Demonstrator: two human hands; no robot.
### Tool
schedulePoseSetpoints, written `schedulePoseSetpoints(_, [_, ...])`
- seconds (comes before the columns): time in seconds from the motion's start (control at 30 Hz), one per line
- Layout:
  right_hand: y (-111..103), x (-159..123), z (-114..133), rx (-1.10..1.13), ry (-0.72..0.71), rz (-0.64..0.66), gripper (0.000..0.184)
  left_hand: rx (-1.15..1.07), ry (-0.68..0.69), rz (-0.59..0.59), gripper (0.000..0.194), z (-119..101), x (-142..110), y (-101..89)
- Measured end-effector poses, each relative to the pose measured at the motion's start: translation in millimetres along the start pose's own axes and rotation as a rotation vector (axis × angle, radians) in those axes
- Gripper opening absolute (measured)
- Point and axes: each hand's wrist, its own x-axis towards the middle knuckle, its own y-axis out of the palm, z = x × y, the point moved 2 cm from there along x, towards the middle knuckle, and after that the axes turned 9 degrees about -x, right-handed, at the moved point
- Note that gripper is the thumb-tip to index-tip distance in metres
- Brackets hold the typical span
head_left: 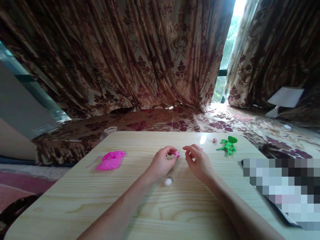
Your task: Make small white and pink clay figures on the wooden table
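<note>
My left hand (165,160) pinches a small white ball with pink spots (177,154), seemingly of modelling clay, between thumb and fingertips. Just to the right, my right hand (197,161) hovers with curled fingers, its index fingertip apart from the thumb; nothing shows between them. A tiny pink bit (201,149) lies behind the right hand. Closer to me, a plain white ball (168,181) rests on the table between my forearms. A flattened lump of bright pink clay (111,160) lies on a clear wrapper to the left.
On the pale wooden table (140,213), a green many-legged figure (228,145) lies at the back right beside a small pink-and-white piece (214,140). A blurred-out flat device (282,190) occupies the right edge. A white lamp (285,97) stands beyond, near patterned curtains (160,56).
</note>
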Motion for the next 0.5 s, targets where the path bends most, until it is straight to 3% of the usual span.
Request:
schedulePoseSetpoints(0.23, [-0.5,-0.1,-5.4,-0.097,0.035,0.065,0.025,0.247,0.096,0.07,0.018,3.5,3.6,0.7])
schedulePoseSetpoints(0.5, [0.6,-1.0,-6.5,-0.107,0.035,0.086,0.025,0.421,0.131,0.05,0.016,6.0,2.1,-1.4])
